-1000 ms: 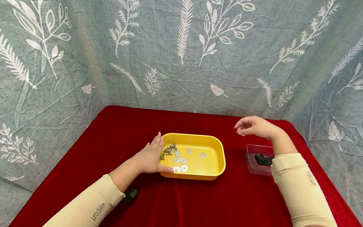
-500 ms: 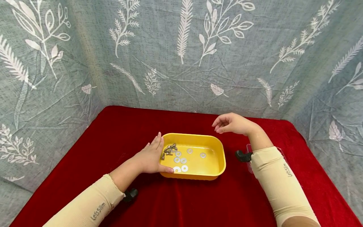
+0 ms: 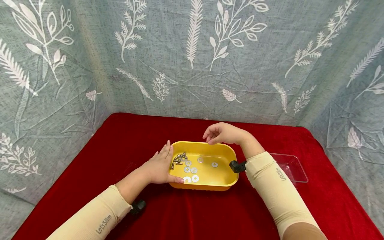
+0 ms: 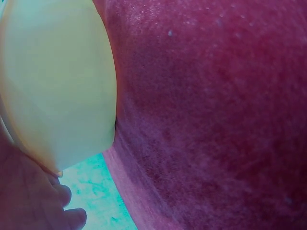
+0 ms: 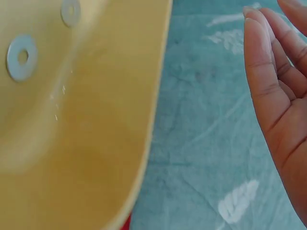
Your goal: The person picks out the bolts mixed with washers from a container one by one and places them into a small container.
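A yellow plastic bin [image 3: 207, 186] sits on the red cloth, holding several silver washers [image 3: 194, 170] and a cluster of small socket-head bolts [image 3: 179, 156] at its left end. My left hand [image 3: 156, 169] rests on the bin's left end, fingers straight along the side and thumb over the front rim. In the left wrist view the bin's outer wall [image 4: 57, 86] stands beside that hand. Above the far rim hovers my right hand [image 3: 226, 133], loosely bent and apart from the bin. The right wrist view shows its fingers [image 5: 261, 62] with nothing visible between them.
A clear plastic box [image 3: 300, 170] lies to the right of the bin, partly hidden by the right sleeve [image 3: 273, 180]. Behind the red cloth [image 3: 135, 130] hangs a grey-green leaf-patterned curtain [image 3: 180, 66].
My right hand has moved left from beside the clear box to the yellow bin's far rim, uncovering more of that box. The left hand has stayed on the bin.
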A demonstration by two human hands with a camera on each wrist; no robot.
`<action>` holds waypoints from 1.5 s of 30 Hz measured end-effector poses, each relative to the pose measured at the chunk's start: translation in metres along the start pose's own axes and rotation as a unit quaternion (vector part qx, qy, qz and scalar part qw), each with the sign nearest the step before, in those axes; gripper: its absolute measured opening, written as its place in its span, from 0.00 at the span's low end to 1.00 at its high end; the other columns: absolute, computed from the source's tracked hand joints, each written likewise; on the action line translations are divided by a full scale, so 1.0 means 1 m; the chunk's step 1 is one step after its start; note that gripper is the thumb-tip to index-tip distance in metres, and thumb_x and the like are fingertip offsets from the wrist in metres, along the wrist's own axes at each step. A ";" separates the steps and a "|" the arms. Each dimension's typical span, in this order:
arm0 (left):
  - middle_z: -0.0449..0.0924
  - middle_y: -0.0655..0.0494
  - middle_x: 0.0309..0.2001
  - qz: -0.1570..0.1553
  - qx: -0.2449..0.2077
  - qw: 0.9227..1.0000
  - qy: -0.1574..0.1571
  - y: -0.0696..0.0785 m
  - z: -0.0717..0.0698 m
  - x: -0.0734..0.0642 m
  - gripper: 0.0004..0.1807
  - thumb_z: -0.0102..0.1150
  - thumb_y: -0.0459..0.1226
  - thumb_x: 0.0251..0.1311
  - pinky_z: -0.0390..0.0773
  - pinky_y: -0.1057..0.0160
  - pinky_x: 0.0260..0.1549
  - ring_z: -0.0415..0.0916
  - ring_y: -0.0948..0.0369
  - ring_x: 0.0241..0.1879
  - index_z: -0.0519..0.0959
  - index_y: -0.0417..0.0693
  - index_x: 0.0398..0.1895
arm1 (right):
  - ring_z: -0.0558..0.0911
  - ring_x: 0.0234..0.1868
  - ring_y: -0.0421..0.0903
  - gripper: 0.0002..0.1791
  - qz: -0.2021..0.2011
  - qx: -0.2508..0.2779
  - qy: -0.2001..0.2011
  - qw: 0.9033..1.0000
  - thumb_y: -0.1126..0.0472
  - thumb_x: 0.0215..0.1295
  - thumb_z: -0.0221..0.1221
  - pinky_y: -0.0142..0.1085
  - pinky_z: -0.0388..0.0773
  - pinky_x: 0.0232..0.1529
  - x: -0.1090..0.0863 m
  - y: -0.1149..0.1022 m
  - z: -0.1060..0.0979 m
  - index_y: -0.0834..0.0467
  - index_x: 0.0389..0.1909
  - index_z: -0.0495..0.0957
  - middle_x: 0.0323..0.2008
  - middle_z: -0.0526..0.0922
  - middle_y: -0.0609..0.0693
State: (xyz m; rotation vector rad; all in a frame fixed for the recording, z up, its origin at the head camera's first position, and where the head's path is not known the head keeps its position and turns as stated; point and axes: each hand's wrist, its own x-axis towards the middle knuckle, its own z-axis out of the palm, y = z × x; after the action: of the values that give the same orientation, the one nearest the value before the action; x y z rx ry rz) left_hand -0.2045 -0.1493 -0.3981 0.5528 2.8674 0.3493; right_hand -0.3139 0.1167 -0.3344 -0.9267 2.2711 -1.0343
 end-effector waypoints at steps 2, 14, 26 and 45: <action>0.25 0.40 0.71 -0.002 0.001 1.000 -0.002 0.000 0.000 0.000 0.70 0.55 0.72 0.37 0.46 0.46 0.64 0.31 0.49 0.70 0.37 0.33 0.70 | 0.78 0.38 0.47 0.10 -0.007 -0.002 -0.009 1.000 0.67 0.57 0.61 0.35 0.77 0.42 0.006 0.000 0.005 0.60 0.41 0.79 0.34 0.81 0.51; 0.23 0.41 0.70 -0.003 0.000 1.000 -0.010 0.001 -0.001 -0.001 0.70 0.53 0.73 0.36 0.46 0.46 0.64 0.29 0.50 0.70 0.35 0.34 0.70 | 0.77 0.35 0.41 0.15 0.000 -0.042 -0.070 0.997 0.67 0.57 0.61 0.31 0.75 0.39 0.036 0.005 0.039 0.64 0.46 0.77 0.32 0.81 0.48; 0.23 0.41 0.70 0.004 -0.001 1.000 -0.007 -0.001 0.000 0.000 0.70 0.53 0.73 0.37 0.46 0.45 0.64 0.29 0.49 0.70 0.35 0.34 0.70 | 0.78 0.32 0.40 0.17 -0.002 -0.101 -0.088 0.991 0.67 0.57 0.61 0.30 0.75 0.35 0.054 0.008 0.069 0.61 0.49 0.76 0.31 0.81 0.46; 0.23 0.41 0.70 0.007 0.008 1.000 -0.008 -0.003 0.002 0.003 0.71 0.51 0.74 0.36 0.45 0.44 0.63 0.29 0.49 0.70 0.36 0.34 0.70 | 0.72 0.22 0.39 0.27 0.023 -0.157 -0.096 0.983 0.68 0.60 0.58 0.27 0.71 0.25 0.071 0.016 0.088 0.54 0.62 0.67 0.27 0.77 0.48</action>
State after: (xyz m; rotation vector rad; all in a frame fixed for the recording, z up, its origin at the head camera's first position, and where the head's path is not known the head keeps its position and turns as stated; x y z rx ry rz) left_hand -0.2080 -0.1509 -0.4009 0.5749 2.8550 0.3237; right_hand -0.3092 0.0310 -0.4097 -1.0442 2.3149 -0.5463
